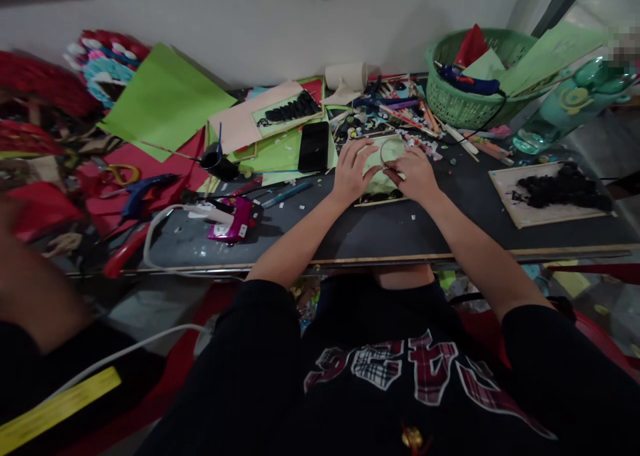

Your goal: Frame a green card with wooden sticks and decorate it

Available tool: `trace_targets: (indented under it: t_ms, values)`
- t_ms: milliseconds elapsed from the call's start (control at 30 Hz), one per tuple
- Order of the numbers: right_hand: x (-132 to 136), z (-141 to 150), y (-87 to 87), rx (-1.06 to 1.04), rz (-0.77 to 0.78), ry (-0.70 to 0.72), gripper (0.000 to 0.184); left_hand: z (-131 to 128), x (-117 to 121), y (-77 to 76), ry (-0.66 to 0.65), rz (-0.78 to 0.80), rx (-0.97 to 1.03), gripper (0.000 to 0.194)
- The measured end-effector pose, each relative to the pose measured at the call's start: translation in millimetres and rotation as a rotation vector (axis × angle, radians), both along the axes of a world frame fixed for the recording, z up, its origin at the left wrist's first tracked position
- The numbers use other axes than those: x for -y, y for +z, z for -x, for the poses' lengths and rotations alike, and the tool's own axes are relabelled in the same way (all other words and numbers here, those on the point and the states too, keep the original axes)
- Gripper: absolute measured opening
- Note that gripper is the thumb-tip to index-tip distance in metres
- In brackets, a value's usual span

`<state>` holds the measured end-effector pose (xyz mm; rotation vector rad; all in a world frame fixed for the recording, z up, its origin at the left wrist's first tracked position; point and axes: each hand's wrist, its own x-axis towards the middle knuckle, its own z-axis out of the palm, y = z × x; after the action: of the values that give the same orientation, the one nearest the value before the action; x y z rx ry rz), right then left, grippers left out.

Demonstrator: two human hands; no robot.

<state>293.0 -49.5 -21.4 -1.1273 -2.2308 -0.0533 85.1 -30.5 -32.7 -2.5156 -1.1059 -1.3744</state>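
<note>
A thin round ring (393, 151) stands out against a small pale green panel (373, 159) with a wooden edge and black pieces along its near side. My right hand (417, 175) pinches the ring at its right side, fingers bent. On the other side, my left hand (351, 171) rests over the panel's left edge, its thumb spread from the curved fingers and its tips close to the ring. Whether the left fingertips touch the ring is too small to tell. Left of that hand lies a black phone (314, 147) on green sheets.
A framed panel with black tufts (560, 193) lies at right. Behind stand a green basket (455, 103) and a water bottle (560, 113). At left are a glue gun (137, 196), a purple power strip (235, 223) with its cable, coloured paper (167, 103), and another person's arm (35, 289).
</note>
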Motion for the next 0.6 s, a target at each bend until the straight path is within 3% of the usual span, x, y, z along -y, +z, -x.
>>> trace_targets:
  t_ms: [133, 333, 600]
  values:
    - [2.6, 1.8, -3.1, -0.035, 0.069, 0.004, 0.039, -1.1, 1.8, 1.7, 0.057, -0.075, -0.036, 0.049]
    - [3.5, 3.6, -7.0, -0.126, 0.034, -0.027, 0.032, -1.4, 0.0, 0.2, 0.060, -0.152, -0.080, 0.041]
    - [0.8, 4.0, -11.1, -0.195, -0.023, -0.035, 0.036, -2.4, 0.0, -3.7, 0.093, -0.092, -0.009, 0.043]
